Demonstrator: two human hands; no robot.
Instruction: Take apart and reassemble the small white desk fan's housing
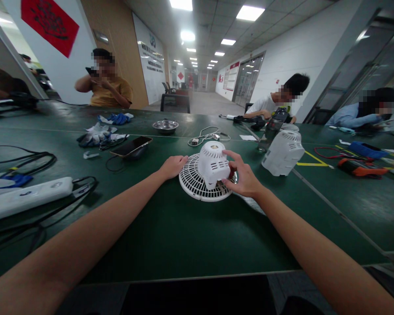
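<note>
In front of me on the green table lies a white round fan grille (192,179), face down flat. A white slotted fan motor housing (213,162) stands on its middle. My left hand (174,167) is closed at the grille's left rim, its fingertips partly hidden. On the other side, my right hand (244,178) grips the housing's right side between thumb and fingers. Something pale and flat (251,203) lies under my right wrist. A second white slotted housing (282,153) stands farther right.
Behind the grille are a white cable (203,136) and a metal bowl (165,127). To the left lie a phone (133,146), gloves (100,135) and a power strip (29,197) with black cords. An orange multimeter (361,167) is at right. Several people sit around the table.
</note>
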